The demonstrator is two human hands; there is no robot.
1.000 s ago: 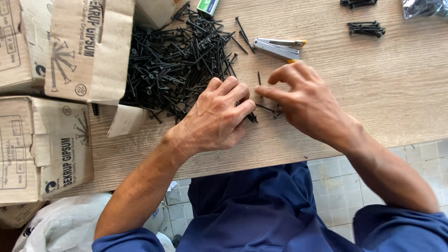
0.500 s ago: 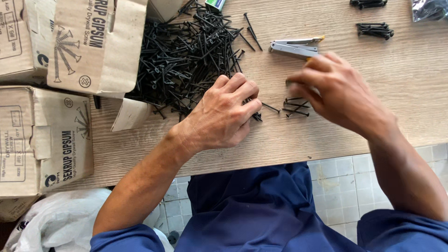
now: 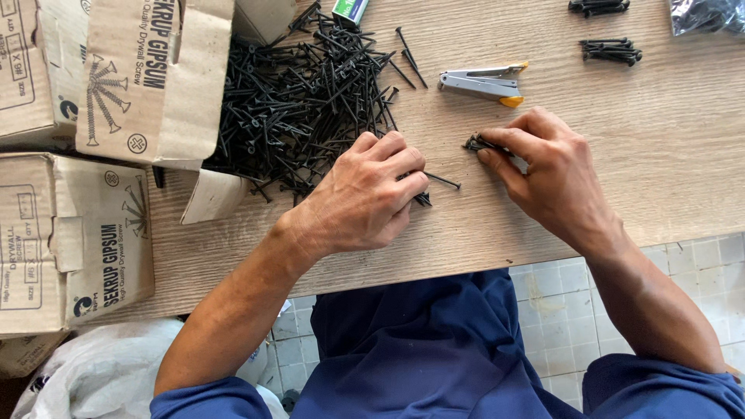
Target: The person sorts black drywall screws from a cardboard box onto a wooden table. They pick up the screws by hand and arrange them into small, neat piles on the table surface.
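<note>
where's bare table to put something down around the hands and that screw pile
Bare wood lies right of the right hand, below the two small screw bundles, and along the near table edge. It is crowded left of the stapler: the screw pile, the left hand and the cardboard boxes.

- You work at a pale wooden table point(image 3: 636, 155) with a straight grain, its near edge running across your lap.
- Below the edge you see a floor point(image 3: 574, 310) of small, off-white square tiles, worn and stained.
- Soft, even daylight falls on the tabletop, throwing only faint shadows.
</note>
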